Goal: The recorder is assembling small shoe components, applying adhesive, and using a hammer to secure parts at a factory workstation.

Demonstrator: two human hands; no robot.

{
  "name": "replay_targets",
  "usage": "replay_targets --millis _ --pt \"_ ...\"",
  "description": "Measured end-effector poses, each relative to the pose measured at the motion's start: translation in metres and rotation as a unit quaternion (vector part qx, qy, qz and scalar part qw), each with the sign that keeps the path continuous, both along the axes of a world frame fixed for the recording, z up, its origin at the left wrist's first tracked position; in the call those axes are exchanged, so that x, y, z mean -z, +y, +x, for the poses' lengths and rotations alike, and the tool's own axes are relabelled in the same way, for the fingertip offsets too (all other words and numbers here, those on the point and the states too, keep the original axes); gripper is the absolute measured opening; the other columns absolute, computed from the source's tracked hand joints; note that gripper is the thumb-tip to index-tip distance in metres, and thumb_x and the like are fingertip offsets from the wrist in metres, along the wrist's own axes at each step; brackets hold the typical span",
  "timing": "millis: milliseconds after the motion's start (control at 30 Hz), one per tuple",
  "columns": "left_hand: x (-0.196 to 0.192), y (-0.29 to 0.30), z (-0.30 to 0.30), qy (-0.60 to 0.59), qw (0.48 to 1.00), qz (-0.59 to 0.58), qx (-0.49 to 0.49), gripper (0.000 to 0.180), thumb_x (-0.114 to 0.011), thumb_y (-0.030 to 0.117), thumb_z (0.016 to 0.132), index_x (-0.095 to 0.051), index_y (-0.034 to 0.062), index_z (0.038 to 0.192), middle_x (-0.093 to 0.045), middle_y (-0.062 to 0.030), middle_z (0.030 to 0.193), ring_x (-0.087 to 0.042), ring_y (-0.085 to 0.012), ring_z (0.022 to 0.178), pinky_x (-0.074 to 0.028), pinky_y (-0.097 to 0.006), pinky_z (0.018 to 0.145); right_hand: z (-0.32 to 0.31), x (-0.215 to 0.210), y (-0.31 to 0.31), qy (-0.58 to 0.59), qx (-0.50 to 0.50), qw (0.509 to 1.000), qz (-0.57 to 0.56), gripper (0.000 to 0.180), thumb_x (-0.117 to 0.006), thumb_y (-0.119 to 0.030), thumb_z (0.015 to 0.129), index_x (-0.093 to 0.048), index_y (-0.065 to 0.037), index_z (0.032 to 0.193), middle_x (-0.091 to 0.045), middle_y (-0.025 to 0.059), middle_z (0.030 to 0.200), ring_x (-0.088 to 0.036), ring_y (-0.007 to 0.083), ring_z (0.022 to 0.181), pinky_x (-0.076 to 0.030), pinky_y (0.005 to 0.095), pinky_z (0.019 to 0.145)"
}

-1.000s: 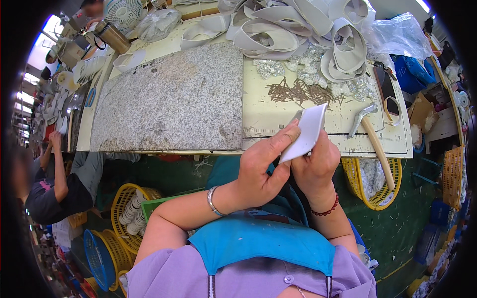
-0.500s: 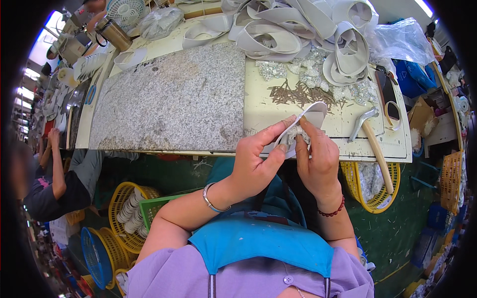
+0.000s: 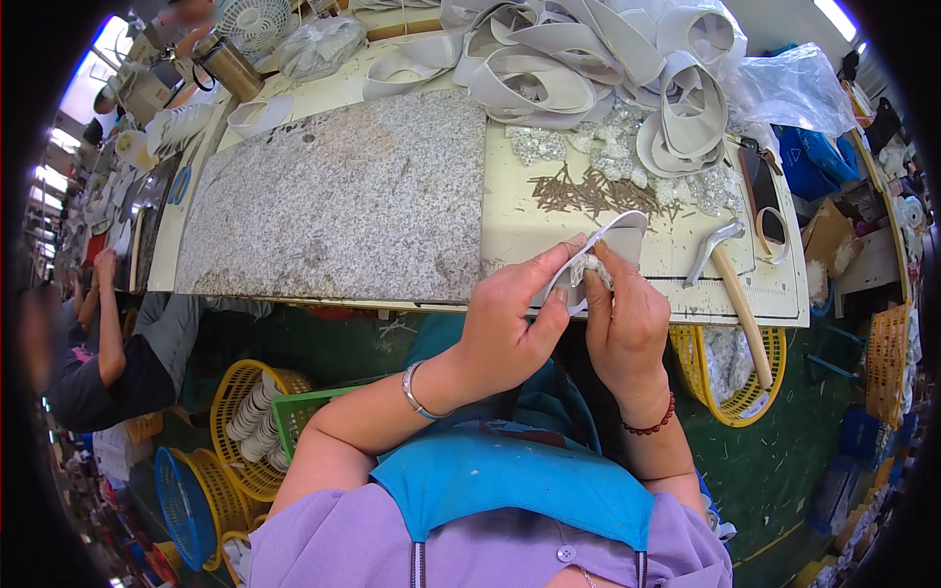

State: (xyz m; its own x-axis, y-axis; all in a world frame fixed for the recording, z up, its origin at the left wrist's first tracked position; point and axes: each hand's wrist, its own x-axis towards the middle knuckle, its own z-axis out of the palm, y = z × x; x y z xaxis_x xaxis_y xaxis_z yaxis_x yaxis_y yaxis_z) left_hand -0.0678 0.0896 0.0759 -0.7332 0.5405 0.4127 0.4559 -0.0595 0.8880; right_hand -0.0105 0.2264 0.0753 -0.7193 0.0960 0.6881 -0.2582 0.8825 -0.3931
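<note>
My left hand (image 3: 510, 314) holds a curved white strap piece (image 3: 618, 235) by its lower edge, just above the front edge of the workbench (image 3: 510, 211). My right hand (image 3: 622, 323) pinches a small glittery trim piece (image 3: 588, 267) against the inside of that strap. Both hands touch each other over my blue apron. A hammer with a wooden handle (image 3: 737, 299) lies right of my right hand. A scatter of small brown nails (image 3: 588, 191) and sparkly trim pieces (image 3: 618, 152) lies on the bench beyond the strap.
A grey granite slab (image 3: 343, 196) covers the bench's left part. A heap of white straps (image 3: 588, 59) and a clear plastic bag (image 3: 789, 88) lie at the back. Yellow baskets (image 3: 245, 421) stand under the bench. Another person (image 3: 108, 343) sits at the left.
The white piece, first held flat and upright, has been bent into a curve and lowered toward the bench edge. My right hand has brought a glittery trim piece up against it.
</note>
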Motion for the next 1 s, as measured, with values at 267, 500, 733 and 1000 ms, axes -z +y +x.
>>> replay_targets --millis 267,500,733,1000 --pt "-0.001 0.002 0.002 0.086 0.995 -0.039 -0.019 0.038 -0.047 0.004 0.083 -0.05 -0.0037 0.121 -0.06 -0.0203 0.11 -0.062 -0.0283 0.096 -0.048 -0.033 0.081 0.002 -0.003 -0.007 -0.024 0.035 0.999 0.034 0.031 -0.064 0.002 0.075 -0.053 0.006 0.104 -0.057 0.0143 0.072 -0.059 0.028 0.058 -0.046 0.0338 0.049" --pt "0.0 0.0 0.004 0.088 0.996 -0.03 -0.009 0.037 -0.049 0.005 0.084 -0.05 -0.0046 0.12 -0.06 -0.0199 0.111 -0.061 -0.0267 0.099 -0.047 -0.031 0.084 0.004 -0.002 -0.003 -0.021 0.029 0.998 0.056 0.033 -0.064 0.001 0.074 -0.054 0.007 0.104 -0.057 0.0136 0.07 -0.056 0.0262 0.054 -0.044 0.0334 0.047" --pt "-0.004 -0.003 0.0 -0.054 0.998 0.025 0.016 0.033 -0.049 0.004 0.085 -0.053 -0.003 0.117 -0.063 -0.0154 0.104 -0.061 -0.0172 0.092 -0.047 -0.028 0.079 -0.003 -0.01 0.004 0.065 0.02 0.997 0.025 0.031 -0.066 0.004 0.067 -0.061 0.0 0.097 -0.06 0.0102 0.08 -0.056 0.0236 0.06 -0.044 0.0313 0.053" --pt "-0.002 -0.004 0.002 -0.157 0.985 0.06 0.033 0.032 -0.048 0.005 0.086 -0.053 -0.003 0.117 -0.064 -0.011 0.1 -0.059 -0.0127 0.09 -0.047 -0.026 0.078 -0.005 0.004 0.004 0.126 -0.045 0.99 -0.046 0.031 -0.063 0.011 0.062 -0.062 0.0 0.091 -0.065 0.0136 0.089 -0.062 0.0247 0.071 -0.048 0.0301 0.06"
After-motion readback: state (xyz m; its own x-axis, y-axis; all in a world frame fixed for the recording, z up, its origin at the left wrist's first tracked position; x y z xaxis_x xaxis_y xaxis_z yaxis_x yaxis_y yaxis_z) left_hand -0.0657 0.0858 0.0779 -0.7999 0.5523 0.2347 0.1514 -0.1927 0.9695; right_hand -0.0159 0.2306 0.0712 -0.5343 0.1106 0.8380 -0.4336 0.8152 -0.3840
